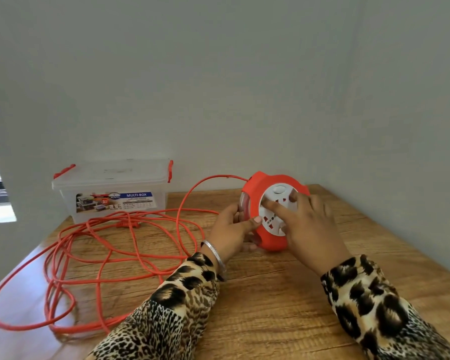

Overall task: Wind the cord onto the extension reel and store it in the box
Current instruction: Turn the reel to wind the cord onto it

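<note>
Extension reel (268,216), tilted on worktop (270,294): left hand (230,229) grips its rim; right hand (307,224) fingers straight on socket face; cord (130,229) (loose loops) beside closed box (109,190).

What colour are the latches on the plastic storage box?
Red. The latches sit at either end of the clear box, seen best in the head view.

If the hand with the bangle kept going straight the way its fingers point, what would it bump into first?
The left hand already grips the side of the orange reel, so the reel itself is first in its line. Its thumb points across the reel's white socket face, where the right hand lies, so probably that comes next.
</note>
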Tool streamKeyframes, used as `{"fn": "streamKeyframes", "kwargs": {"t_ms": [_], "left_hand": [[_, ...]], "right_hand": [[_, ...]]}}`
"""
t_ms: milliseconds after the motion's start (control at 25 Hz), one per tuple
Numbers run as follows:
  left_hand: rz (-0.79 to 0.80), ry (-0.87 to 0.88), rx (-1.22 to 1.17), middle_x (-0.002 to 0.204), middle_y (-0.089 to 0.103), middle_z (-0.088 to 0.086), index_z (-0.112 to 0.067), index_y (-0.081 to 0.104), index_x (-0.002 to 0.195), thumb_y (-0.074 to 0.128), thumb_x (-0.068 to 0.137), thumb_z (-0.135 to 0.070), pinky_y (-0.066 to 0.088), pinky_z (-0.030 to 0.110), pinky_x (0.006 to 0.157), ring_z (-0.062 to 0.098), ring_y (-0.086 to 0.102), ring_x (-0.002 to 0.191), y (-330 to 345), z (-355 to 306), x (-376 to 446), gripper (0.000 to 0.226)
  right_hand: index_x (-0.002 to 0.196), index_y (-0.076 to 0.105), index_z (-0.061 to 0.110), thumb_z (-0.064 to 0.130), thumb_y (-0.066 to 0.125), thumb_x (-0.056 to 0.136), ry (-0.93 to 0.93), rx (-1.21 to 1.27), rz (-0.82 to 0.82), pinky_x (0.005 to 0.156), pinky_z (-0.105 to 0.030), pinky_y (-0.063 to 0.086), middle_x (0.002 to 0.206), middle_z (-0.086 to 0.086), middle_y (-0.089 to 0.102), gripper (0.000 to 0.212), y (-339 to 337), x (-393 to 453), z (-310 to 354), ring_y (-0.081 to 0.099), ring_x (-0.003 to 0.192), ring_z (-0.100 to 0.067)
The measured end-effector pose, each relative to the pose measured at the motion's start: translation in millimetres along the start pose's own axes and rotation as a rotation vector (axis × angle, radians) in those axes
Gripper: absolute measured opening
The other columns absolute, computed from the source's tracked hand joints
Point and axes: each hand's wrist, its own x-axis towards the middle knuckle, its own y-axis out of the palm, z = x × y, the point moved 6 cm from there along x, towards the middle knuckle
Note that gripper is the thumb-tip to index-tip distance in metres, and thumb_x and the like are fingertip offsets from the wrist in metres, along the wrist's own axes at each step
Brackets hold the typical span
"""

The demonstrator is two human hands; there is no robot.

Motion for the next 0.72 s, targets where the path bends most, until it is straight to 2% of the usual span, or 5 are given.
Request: {"fn": "streamKeyframes", "kwargs": {"t_ms": [200,360,480,600,720], "left_hand": [[-0.02,0.119,0.031,0.088,0.067,-0.004,-0.022,0.06,0.108,0.067,0.087,-0.01,0.057,0.026,0.053,0.012,0.071,0.065,5.8,-2.8,-2.1,0.025],[-0.045,0.255,0.131,0.083,0.066,-0.015,-0.032,0.059,0.106,0.068,0.087,-0.012,0.058,0.029,0.062,0.013,0.069,0.073,16.3,-2.2,-4.6,0.029],[-0.053,0.246,0.1,0.084,0.069,-0.015,-0.036,0.057,0.109,0.067,0.088,-0.012,0.06,0.029,0.062,0.012,0.071,0.073,16.7,0.7,-3.4,0.033],[-0.074,0.205,0.048,0.072,0.071,-0.02,-0.022,0.05,0.125,0.064,0.09,-0.01,0.059,0.039,0.067,0.017,0.07,0.071,16.2,6.3,-1.1,0.039],[-0.081,0.227,0.027,0.081,0.071,-0.018,-0.02,0.042,0.136,0.061,0.091,-0.007,0.059,0.039,0.072,0.022,0.068,0.084,22.1,6.6,-3.7,0.05]], "right_hand": [[0.138,0.033,0.039,0.038,0.052,0.086,0.101,0.028,0.048,0.085,-0.042,0.04,0.114,-0.008,0.063,0.055,3.7,2.1,-5.3,0.053,0.101,-0.029],[0.138,0.037,0.027,0.07,0.048,0.079,0.453,0.552,0.066,0.071,-0.031,0.048,0.109,-0.004,0.068,0.074,6.7,-4.5,-27.2,0.064,0.091,-0.02],[0.139,0.04,0.017,0.057,0.061,0.08,0.713,1.081,0.204,0.07,-0.024,0.05,0.122,-0.007,0.064,0.074,26.5,-8.4,-29.6,0.062,0.087,-0.008],[0.125,0.053,0.0,0.03,0.061,0.088,0.883,1.698,0.368,0.045,-0.019,0.042,0.091,-0.008,0.074,0.048,40.9,-10.3,-13.7,0.056,0.054,-0.007],[0.107,0.063,-0.005,0.014,0.052,0.091,0.954,2.053,0.38,0.045,-0.019,0.043,0.083,-0.01,0.074,0.027,40.0,-11.2,-2.1,0.057,0.055,-0.01]]}}
